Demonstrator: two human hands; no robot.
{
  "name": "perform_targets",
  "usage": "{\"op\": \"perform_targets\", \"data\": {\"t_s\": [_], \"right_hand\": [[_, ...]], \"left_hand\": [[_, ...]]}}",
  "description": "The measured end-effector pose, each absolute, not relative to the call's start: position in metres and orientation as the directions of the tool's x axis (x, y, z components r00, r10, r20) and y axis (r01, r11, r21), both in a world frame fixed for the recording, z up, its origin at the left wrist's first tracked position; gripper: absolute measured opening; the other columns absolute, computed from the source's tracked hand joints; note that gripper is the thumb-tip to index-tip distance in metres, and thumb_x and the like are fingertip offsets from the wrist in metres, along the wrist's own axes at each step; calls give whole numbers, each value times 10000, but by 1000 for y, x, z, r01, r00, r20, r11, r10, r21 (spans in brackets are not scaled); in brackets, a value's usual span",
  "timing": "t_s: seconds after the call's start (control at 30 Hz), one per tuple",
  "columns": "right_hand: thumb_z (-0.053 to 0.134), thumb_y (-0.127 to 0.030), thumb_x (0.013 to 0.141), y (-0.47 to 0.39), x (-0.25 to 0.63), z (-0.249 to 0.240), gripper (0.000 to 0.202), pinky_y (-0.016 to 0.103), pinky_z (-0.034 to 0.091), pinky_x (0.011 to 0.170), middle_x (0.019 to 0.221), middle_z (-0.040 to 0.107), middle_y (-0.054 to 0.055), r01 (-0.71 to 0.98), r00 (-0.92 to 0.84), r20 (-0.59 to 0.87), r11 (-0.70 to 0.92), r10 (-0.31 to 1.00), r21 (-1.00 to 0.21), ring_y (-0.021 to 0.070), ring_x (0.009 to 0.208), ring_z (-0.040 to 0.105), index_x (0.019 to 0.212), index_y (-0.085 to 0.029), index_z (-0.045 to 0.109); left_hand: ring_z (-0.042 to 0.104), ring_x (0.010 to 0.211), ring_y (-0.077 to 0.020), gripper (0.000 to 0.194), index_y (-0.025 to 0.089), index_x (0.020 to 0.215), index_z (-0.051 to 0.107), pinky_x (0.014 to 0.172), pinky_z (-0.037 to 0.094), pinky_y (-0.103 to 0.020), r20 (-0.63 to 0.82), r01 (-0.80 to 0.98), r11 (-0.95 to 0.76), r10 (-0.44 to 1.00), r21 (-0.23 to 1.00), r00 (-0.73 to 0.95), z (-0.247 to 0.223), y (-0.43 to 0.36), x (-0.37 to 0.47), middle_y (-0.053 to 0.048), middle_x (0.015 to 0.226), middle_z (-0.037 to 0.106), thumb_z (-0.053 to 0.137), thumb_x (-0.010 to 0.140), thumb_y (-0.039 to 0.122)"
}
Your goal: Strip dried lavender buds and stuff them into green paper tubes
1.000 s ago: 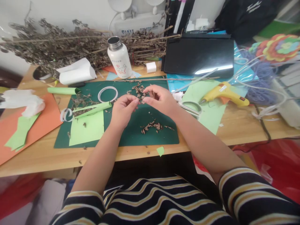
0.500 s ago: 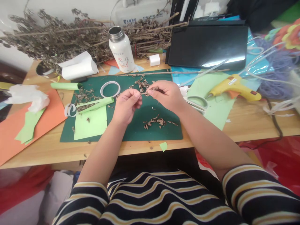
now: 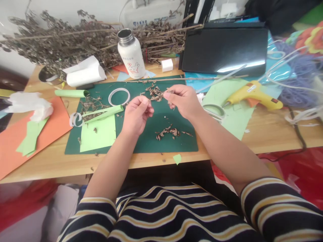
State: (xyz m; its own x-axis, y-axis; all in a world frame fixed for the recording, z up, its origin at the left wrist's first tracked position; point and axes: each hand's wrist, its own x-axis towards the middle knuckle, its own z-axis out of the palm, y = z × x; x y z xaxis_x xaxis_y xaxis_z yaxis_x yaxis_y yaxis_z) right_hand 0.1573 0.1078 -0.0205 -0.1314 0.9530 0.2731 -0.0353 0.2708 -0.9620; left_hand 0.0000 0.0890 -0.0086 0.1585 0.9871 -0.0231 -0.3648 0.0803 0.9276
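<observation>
My left hand (image 3: 137, 113) pinches the thin end of a dried twig over the green cutting mat (image 3: 151, 144). Dried leaf bits show at the fingertips of my right hand (image 3: 184, 101), which is closed on the same dried sprig. Behind the fingers lies a small heap of dried leaves (image 3: 155, 92). Crumbled leaves (image 3: 168, 132) are spread on the mat nearer to me. Left of my left hand are a white tape ring (image 3: 119, 97), a rolled green paper (image 3: 103, 113) with dried stems in it, and a flat light green sheet (image 3: 101, 136).
A white bottle (image 3: 131, 55) without a lid stands behind the mat, before a pile of dried branches (image 3: 75, 43). To the right are scissors (image 3: 214, 111), a yellow glue gun (image 3: 254, 95) and a black tablet-like panel (image 3: 224, 50). Orange paper (image 3: 15, 148) lies left.
My right hand has moved slightly right, away from my left hand, so the gap between the fingertips is wider. My left hand has hardly moved.
</observation>
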Motion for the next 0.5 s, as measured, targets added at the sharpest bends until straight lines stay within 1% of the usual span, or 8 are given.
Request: {"op": "perform_targets", "data": {"t_s": [0.17, 0.27, 0.4, 0.5], "right_hand": [[582, -323, 754, 109, 154, -21, 215, 165, 327, 386, 454, 414, -76, -185, -95, 225, 205, 970, -961, 24, 394, 370, 607, -171, 541], [556, -303, 769, 109, 151, -20, 215, 170, 319, 381, 453, 424, -75, -218, -51, 212, 197, 976, -956, 22, 381, 350, 600, -173, 525], [548, -302, 773, 109, 155, -20, 201, 180, 316, 390, 467, 426, -73, -149, -46, 221, 213, 974, -966, 24, 387, 347, 618, -175, 533], [555, -304, 772, 109, 165, -15, 195, 195, 326, 426, 486, 437, -65, -11, -156, 307, 309, 939, -951, 34, 424, 379, 628, -172, 549]], "left_hand": [[480, 470, -27, 242, 164, 632, 434, 419, 387, -141, -49, -386, 97, 990, 917, 132, -7, 89, 1, 63, 582, 475, 643, 718, 254], [480, 463, -25, 232, 165, 648, 442, 416, 390, -141, -49, -400, 92, 992, 912, 117, -7, 89, 1, 67, 588, 480, 647, 715, 251], [491, 461, -29, 247, 165, 656, 450, 412, 393, -147, -9, -382, 55, 993, 922, 121, -9, 89, 0, 65, 593, 490, 658, 709, 287], [500, 469, -33, 269, 166, 652, 449, 417, 393, -151, 53, -346, -10, 992, 938, 115, -9, 90, -2, 62, 589, 491, 664, 704, 321]]}}
